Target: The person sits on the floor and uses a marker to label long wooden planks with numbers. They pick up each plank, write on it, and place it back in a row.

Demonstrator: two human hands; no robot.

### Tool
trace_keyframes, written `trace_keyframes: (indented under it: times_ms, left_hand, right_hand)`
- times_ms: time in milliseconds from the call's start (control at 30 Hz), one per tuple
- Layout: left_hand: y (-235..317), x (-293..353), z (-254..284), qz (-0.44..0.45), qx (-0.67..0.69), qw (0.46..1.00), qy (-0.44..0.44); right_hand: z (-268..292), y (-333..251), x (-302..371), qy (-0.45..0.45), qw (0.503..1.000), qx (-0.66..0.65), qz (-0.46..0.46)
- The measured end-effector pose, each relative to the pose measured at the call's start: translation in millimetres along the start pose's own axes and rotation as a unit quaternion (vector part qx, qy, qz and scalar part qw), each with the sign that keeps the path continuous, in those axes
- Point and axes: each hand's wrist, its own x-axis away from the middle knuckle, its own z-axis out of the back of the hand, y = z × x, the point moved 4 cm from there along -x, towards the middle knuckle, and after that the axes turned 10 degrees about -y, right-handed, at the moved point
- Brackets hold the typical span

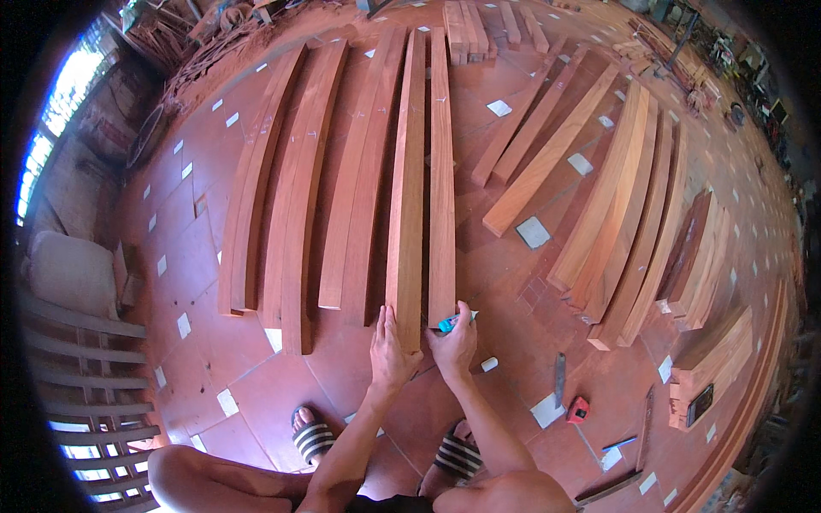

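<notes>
My left hand (392, 355) grips the near end of a long wooden beam (409, 197), its fingers laid along the beam's left side. Two faces of this beam show, one paler than the other. Closed around a short teal marking pen (448, 323) is my right hand (456, 349), at the near end of a narrower beam (442, 188) just to the right. That hand partly hides the pen. To the left lie paired reddish beams (355, 188), some bearing small white marks. A small white cap-like piece (489, 364) rests on the tiles beside my right hand.
More beams (629, 201) lie to the right, with a short stack (710, 368) carrying a phone (699, 405). A red tape measure (578, 409), a flat dark tool (560, 380) and a blue pen (619, 445) lie at near right. A slatted wooden piece (85, 376) stands at left.
</notes>
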Motion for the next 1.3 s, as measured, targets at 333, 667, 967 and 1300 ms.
trace_keyframes:
  times_ms: [333, 667, 967, 1300]
  left_hand:
    - [-6.0, -1.0, -1.9, 0.005, 0.042, 0.999, -0.003]
    - [-5.7, -2.0, -4.6, 0.014, 0.044, 0.999, 0.000]
    - [-11.9, -1.1, -10.3, 0.009, 0.042, 0.999, 0.005]
    - [-0.8, 1.5, -4.1, 0.014, -0.082, 0.997, 0.004]
  right_hand:
    - [-1.8, 5.1, -1.0, 0.015, 1.000, 0.001, 0.011]
    - [-2.1, 6.2, -1.0, 0.015, 1.000, 0.009, 0.006]
    - [-3.2, 7.1, -1.2, 0.008, 1.000, 0.009, 0.001]
    - [0.5, 2.8, -0.9, 0.014, 1.000, -0.002, 0.008]
